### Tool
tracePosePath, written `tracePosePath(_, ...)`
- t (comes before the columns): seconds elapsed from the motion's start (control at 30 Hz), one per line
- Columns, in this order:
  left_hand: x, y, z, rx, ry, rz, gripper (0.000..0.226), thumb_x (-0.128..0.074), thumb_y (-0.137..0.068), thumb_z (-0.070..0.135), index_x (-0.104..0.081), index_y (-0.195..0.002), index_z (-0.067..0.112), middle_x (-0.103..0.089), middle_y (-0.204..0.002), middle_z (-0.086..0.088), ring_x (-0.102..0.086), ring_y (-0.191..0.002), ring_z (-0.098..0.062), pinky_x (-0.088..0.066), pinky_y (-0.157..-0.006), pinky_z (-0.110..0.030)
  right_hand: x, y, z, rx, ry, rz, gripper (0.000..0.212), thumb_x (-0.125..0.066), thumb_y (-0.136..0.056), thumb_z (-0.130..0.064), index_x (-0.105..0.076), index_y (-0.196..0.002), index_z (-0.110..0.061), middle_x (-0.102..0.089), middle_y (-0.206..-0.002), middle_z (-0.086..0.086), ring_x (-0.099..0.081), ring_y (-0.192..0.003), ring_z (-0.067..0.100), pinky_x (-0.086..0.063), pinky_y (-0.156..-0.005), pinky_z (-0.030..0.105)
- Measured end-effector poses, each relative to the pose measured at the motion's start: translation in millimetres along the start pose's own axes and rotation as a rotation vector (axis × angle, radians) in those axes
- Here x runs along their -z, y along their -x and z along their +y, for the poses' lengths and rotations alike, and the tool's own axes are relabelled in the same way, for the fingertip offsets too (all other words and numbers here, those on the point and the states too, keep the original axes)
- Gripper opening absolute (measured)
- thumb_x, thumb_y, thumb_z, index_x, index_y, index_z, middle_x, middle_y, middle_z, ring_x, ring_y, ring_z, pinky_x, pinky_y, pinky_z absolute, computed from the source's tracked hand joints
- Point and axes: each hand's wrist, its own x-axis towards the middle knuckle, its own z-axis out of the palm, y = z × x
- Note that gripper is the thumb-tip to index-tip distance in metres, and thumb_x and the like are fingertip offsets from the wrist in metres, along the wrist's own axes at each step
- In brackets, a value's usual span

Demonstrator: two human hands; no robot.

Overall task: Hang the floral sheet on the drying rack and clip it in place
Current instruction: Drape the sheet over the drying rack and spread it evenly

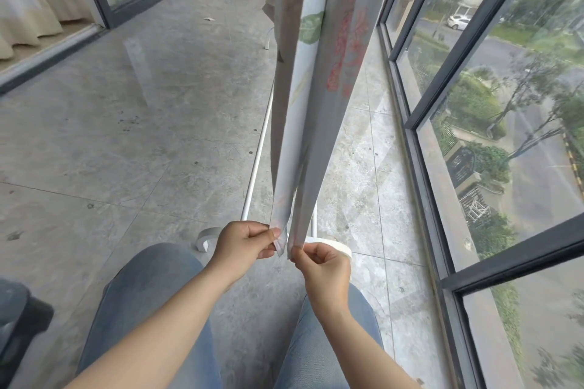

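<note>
The floral sheet (319, 79), pale grey with green leaves and red flowers, hangs down from above the frame in two layers. My left hand (245, 241) pinches the bottom corner of the left layer. My right hand (322, 265) pinches the bottom corner of the right layer, just beside it. The two corners sit a few centimetres apart above my knees. The white drying rack (257, 155) shows only its low bar and curved feet under the sheet; its top is out of view. No clips are visible.
Grey tiled floor (142, 136) spreads to the left. Dark-framed floor-to-ceiling windows (420, 142) run along the right, close to the sheet. A sliding glass door with curtains (47, 3) stands at the far left. A dark object (19, 316) sits at the lower left.
</note>
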Motion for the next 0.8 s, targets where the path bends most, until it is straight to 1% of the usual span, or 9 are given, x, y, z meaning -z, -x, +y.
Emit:
tracePosePath(0.13, -2, -2, -2, -0.029, -0.033, 0.034, 0.027, -0.068, -0.087, 0.007, -0.067, -0.064, -0.006, -0.058, -0.059, -0.004, -0.063, -0.069, -0.016, -0.059, -0.072, -0.025, -4, -1, 1, -0.038, -0.033, -0.025, 0.014, -0.071, -0.079, -0.004, -0.074, -0.066, -0.008, -0.07, -0.069, 0.015, -0.057, -0.063, 0.013, -0.047, -0.061, 0.024)
tracePosePath(0.27, -5, -1, 0, -0.048, -0.084, 0.016, 0.051, -0.066, -0.088, 0.005, -0.061, -0.04, 0.02, -0.049, -0.045, 0.011, -0.058, -0.061, -0.01, -0.06, -0.077, -0.028, -5, -7, 1, -0.085, -0.072, -0.071, 0.007, -0.073, -0.077, -0.005, -0.074, -0.071, -0.003, -0.072, -0.074, 0.016, -0.062, -0.067, 0.014, -0.053, -0.072, 0.031)
tracePosePath(0.33, -5, -3, -4, -0.057, -0.113, -0.015, 0.055, -0.066, -0.088, 0.005, -0.055, -0.036, 0.021, -0.041, -0.044, 0.012, -0.051, -0.055, -0.005, -0.059, -0.081, -0.034, -3, -10, 1, -0.105, -0.089, -0.077, 0.005, -0.073, -0.077, -0.004, -0.075, -0.073, -0.001, -0.073, -0.075, 0.018, -0.064, -0.069, 0.016, -0.055, -0.075, 0.033)
tracePosePath(0.4, -1, -9, -13, -0.085, -0.145, -0.053, 0.047, -0.071, -0.084, 0.015, -0.052, -0.042, 0.013, -0.036, -0.049, 0.002, -0.046, -0.056, -0.009, -0.058, -0.084, -0.044, -2, -11, 1, -0.105, -0.107, -0.084, 0.004, -0.073, -0.078, -0.002, -0.075, -0.075, 0.001, -0.072, -0.075, 0.019, -0.065, -0.07, 0.018, -0.057, -0.079, 0.038)
tracePosePath(0.47, 3, -12, -21, -0.121, -0.195, -0.083, 0.038, -0.073, -0.074, 0.036, -0.062, -0.055, 0.004, -0.045, -0.057, -0.021, -0.05, -0.063, -0.015, -0.055, -0.083, -0.056, -1, -11, 0, -0.096, -0.106, -0.088, 0.004, -0.073, -0.079, -0.001, -0.074, -0.076, 0.001, -0.073, -0.075, 0.018, -0.066, -0.071, 0.019, -0.057, -0.08, 0.039)
tracePosePath(0.53, 5, -14, -28, -0.13, -0.208, -0.079, 0.042, -0.071, -0.067, 0.044, -0.068, -0.064, 0.002, -0.056, -0.066, -0.029, -0.053, -0.066, -0.017, -0.051, -0.082, -0.058, -1, -10, -2, -0.086, -0.093, -0.097, 0.004, -0.073, -0.078, -0.001, -0.075, -0.075, 0.0, -0.073, -0.074, 0.018, -0.066, -0.071, 0.019, -0.057, -0.08, 0.039)
tracePosePath(0.67, 4, -12, -29, -0.137, -0.179, -0.042, 0.026, -0.075, -0.063, 0.036, -0.075, -0.071, 0.011, -0.071, -0.074, -0.02, -0.067, -0.072, -0.028, -0.053, -0.082, -0.055, -2, -9, -4, -0.07, -0.05, -0.12, 0.007, -0.074, -0.079, -0.003, -0.076, -0.072, -0.004, -0.073, -0.072, 0.015, -0.067, -0.07, 0.018, -0.057, -0.081, 0.04)
tracePosePath(0.73, 2, -12, -28, -0.137, -0.179, -0.014, 0.016, -0.075, -0.066, 0.028, -0.075, -0.069, 0.012, -0.072, -0.072, -0.017, -0.066, -0.07, -0.022, -0.054, -0.079, -0.052, -1, -8, -4, -0.057, -0.018, -0.119, 0.009, -0.074, -0.079, -0.004, -0.076, -0.071, -0.007, -0.073, -0.07, 0.011, -0.067, -0.069, 0.017, -0.057, -0.081, 0.04)
tracePosePath(0.8, -1, -10, -29, -0.137, -0.186, 0.005, 0.016, -0.074, -0.067, 0.025, -0.073, -0.068, 0.009, -0.07, -0.071, -0.018, -0.063, -0.066, -0.018, -0.055, -0.075, -0.05, -1, -7, -3, -0.036, 0.024, -0.101, 0.011, -0.073, -0.079, -0.005, -0.076, -0.07, -0.01, -0.073, -0.068, 0.008, -0.066, -0.067, 0.015, -0.057, -0.078, 0.04)
